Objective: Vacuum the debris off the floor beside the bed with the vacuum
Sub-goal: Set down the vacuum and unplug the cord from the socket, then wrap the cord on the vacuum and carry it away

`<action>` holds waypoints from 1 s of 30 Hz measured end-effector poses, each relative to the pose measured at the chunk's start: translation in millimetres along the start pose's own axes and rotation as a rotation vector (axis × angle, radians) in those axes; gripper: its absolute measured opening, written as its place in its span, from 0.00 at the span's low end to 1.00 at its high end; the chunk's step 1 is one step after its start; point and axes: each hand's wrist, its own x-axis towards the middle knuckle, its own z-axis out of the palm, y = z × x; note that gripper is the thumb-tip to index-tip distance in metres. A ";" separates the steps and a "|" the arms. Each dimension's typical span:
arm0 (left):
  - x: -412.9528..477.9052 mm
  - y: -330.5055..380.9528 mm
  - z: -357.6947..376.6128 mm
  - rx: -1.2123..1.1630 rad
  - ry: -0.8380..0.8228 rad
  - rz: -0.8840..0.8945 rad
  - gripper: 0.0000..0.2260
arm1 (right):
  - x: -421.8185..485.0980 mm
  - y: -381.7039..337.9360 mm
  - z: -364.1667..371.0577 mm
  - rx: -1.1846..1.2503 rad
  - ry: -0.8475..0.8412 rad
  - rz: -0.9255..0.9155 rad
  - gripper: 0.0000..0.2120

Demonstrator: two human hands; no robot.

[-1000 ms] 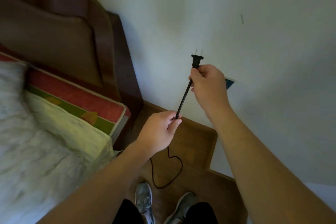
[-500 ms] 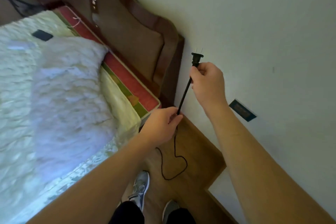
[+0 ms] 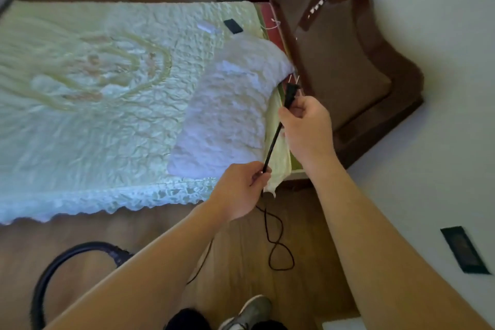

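Beside the bed (image 3: 107, 88), the right hand (image 3: 308, 126) pinches the vacuum's black cord (image 3: 273, 142) just under its 2-prong plug (image 3: 292, 91); the left hand (image 3: 241, 190) grips it lower down, slack looping on the floor (image 3: 241, 276) near a black hose (image 3: 67, 254).

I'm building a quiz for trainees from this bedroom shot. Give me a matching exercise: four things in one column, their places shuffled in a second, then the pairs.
Things:
1. plug
2. pillow
3. dark wall plate
4. black hose

Places:
a. on the wooden floor, lower left
b. on the white wall, right
c. in the right hand, its cord in the left hand
d. on the bed, by the headboard

Pairs: 1-c, 2-d, 3-b, 4-a.
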 end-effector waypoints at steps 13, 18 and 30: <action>-132.0 -125.7 -113.9 -0.151 0.264 -0.207 0.08 | -97.7 -56.0 205.0 -0.053 -0.374 -0.138 0.02; -174.2 -167.7 -145.2 -0.139 0.374 -0.275 0.09 | -132.3 -68.5 273.1 -0.067 -0.506 -0.178 0.01; -225.6 -251.2 -148.0 -0.186 0.562 -0.608 0.09 | -179.3 -30.9 410.2 -0.165 -0.935 -0.210 0.08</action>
